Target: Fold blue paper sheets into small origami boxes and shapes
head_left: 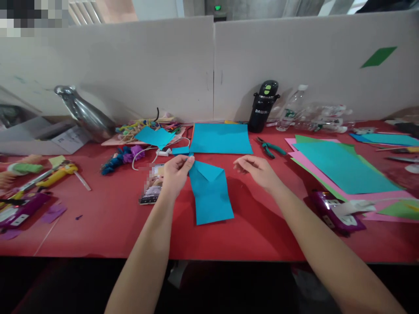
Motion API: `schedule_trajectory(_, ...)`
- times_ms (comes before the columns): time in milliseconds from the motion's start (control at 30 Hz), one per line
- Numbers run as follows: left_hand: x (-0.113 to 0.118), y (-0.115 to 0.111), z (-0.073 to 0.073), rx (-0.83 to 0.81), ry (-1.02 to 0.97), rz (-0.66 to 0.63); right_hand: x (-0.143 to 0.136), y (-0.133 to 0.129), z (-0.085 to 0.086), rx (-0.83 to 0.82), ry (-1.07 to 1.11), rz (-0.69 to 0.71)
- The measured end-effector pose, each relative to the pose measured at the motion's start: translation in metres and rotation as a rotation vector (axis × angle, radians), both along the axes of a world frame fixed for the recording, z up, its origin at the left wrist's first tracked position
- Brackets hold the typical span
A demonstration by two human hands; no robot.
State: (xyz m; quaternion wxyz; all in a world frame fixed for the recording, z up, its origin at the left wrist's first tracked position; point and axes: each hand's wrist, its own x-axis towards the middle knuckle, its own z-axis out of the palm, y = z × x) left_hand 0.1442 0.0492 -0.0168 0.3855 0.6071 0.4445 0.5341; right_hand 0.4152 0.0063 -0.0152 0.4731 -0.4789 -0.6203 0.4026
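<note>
My left hand [176, 172] pinches the upper left corner of a blue sheet of paper [213, 196], whose top edge is folded down into a triangular flap. The sheet is held up above the red table, its lower part hanging toward me. To the right of the paper and apart from it, my right hand [257, 171] hovers with its fingers bent and slightly parted, and nothing shows in them. A larger blue sheet [221, 138] lies flat just behind. A phone [152, 187], partly covered by my left hand and wrist, rests on the table [255, 235].
Pliers [271, 147] and a stack of coloured paper [343, 168] lie at the right, near a purple power strip [337, 213]. A black bottle [263, 107] stands before the white partition [137, 69]. Craft sticks, a steel jug [85, 114] and a yellow glue gun [59, 174] are at the left.
</note>
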Motion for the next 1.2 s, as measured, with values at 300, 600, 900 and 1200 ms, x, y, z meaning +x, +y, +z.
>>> schedule_trajectory(300,0.044,-0.026,-0.008,0.026,0.148,-0.225,-0.03,-0.01,-0.003,-0.03,-0.102,0.196)
schedule_trajectory(600,0.039,-0.025,-0.007,-0.002,0.244,-0.385,-0.031,-0.012,-0.005,0.032,-0.196,0.228)
schedule_trajectory(900,0.027,-0.017,-0.002,-0.023,0.208,-0.267,-0.026,-0.01,-0.002,-0.026,-0.137,0.186)
schedule_trajectory(1200,0.021,-0.015,0.001,0.006,0.218,-0.185,-0.018,-0.004,-0.006,-0.03,-0.119,0.122)
